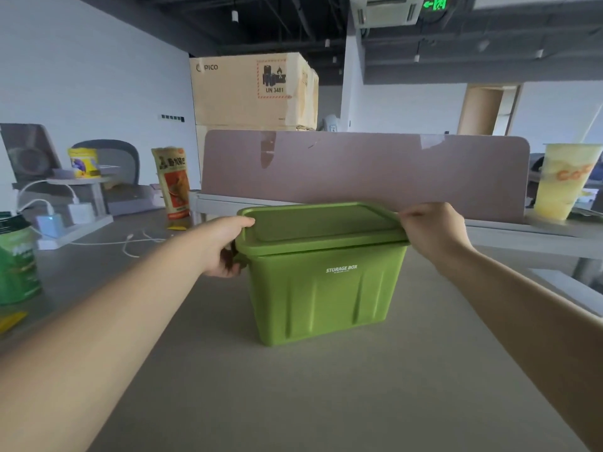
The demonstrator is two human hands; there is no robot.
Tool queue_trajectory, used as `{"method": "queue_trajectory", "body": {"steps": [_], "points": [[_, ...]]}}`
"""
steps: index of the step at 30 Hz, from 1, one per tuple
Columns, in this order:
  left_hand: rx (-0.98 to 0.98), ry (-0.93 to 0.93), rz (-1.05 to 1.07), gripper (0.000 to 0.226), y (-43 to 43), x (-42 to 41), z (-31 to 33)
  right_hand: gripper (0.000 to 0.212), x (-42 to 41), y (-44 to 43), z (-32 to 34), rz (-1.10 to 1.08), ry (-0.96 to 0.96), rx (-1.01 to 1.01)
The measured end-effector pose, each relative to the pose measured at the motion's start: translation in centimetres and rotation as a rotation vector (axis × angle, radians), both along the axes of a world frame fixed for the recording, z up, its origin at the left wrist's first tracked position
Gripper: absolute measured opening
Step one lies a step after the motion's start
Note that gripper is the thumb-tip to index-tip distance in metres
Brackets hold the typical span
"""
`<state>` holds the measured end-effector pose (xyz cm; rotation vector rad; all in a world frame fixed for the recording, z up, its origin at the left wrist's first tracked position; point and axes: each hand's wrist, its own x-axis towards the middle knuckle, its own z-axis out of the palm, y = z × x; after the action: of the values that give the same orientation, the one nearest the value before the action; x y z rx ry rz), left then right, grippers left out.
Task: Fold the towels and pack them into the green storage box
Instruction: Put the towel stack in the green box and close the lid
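Green storage box (326, 298), white-lettered, closed; left hand (225, 246) and right hand (430, 233), grip curled, pinch its lid (319, 226) ends.

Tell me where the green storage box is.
The green storage box sits central in the head view, held between the left hand and right hand, before the mauve desk divider.

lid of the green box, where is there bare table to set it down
Bare table in front of the box, between the forearms, and right of the box. The left side is crowded: green can, cables, snack bag.
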<state>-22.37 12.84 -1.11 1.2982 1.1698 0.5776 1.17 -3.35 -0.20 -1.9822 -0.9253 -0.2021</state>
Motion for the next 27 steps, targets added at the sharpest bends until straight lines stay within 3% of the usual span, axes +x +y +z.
{"method": "queue_trajectory", "body": {"steps": [3, 7, 12, 16, 18, 23, 27], "points": [[0.009, 0.000, -0.011, 0.028, 0.4, 0.3, -0.1, 0.022, 0.3, 0.5, -0.8, -0.014, 0.015, -0.040], [0.012, 0.015, -0.028, 0.027, 0.9, 0.9, -0.1, 0.024, 1.0, 0.3, -1.1, 0.044, 0.204, 0.024], [0.011, 0.041, -0.077, 0.021, 1.5, 0.8, -0.1, 0.030, 0.5, -0.9, -1.1, 0.106, 0.249, 0.058], [0.037, 0.042, -0.119, 0.017, 0.9, 0.7, -0.4, 0.012, -0.1, -2.5, -1.1, 0.163, 0.298, 0.057], [0.052, 0.033, -0.131, 0.017, 0.7, 0.8, -0.6, 0.004, -0.4, -3.1, -1.4, 0.172, 0.300, 0.037], [0.083, 0.092, -0.172, 0.019, -0.2, 0.9, -0.4, 0.026, -1.7, -5.4, -2.9, 0.081, 0.195, 0.025], [0.209, 0.343, -0.272, 0.033, -1.8, 1.1, 1.3, 0.022, -2.1, -7.4, -2.2, -0.040, 0.084, -0.046]]}}
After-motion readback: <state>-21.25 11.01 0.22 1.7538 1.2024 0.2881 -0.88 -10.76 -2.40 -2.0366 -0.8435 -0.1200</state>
